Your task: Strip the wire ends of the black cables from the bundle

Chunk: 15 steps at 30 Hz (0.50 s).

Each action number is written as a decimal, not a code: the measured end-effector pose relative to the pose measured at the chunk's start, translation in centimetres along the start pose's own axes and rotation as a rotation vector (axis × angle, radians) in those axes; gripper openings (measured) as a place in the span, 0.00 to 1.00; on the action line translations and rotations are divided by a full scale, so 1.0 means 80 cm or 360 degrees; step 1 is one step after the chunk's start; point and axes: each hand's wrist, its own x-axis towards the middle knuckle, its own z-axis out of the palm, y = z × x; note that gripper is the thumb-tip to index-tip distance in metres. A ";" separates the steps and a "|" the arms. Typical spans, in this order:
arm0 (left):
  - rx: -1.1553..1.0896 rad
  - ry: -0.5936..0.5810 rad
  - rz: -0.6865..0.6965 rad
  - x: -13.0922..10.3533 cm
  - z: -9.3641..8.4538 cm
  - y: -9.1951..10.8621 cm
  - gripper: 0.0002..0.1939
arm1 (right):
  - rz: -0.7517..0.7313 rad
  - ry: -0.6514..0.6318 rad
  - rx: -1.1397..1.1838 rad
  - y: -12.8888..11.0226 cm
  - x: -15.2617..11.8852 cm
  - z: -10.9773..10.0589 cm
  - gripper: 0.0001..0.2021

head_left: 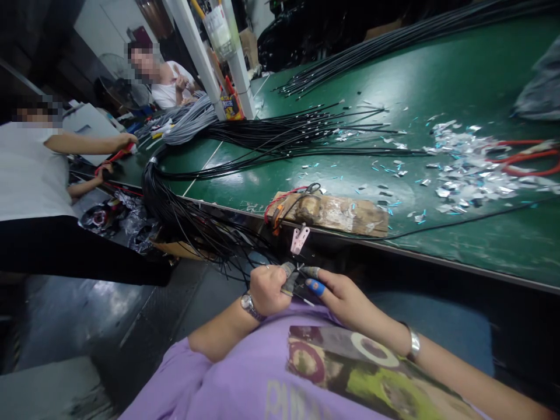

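Observation:
In front of my purple shirt, my left hand (268,289) is closed in a fist, with grey covers on the thumb and finger. It grips the end of a black cable, mostly hidden by the fingers. Fine pale wires (301,267) stick out between the two hands. My right hand (343,294), with a grey cover and a blue cover on its fingertips, pinches at these wires. Just above hangs a pink clip (300,240), by the table edge. Left of my hands, a bundle of black cables (175,204) droops over the edge.
A wooden block (332,213) with a cord sits on the green table (245,192). Foil scraps (464,166) and a red-handled tool (525,157) lie right. More black cables (350,64) stretch across the back. Two people work at left, near a white post (201,58).

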 end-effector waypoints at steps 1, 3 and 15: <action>-0.0031 -0.0057 -0.0051 -0.001 0.000 0.000 0.07 | 0.0005 0.0008 0.0001 0.001 0.000 0.000 0.17; -0.0164 -0.0156 -0.0203 -0.001 0.001 0.000 0.07 | 0.0015 0.0039 0.0001 0.003 0.000 0.001 0.17; -0.1110 -0.0394 -0.0997 0.016 -0.006 0.004 0.14 | 0.0046 0.0010 -0.0073 0.005 0.003 -0.004 0.17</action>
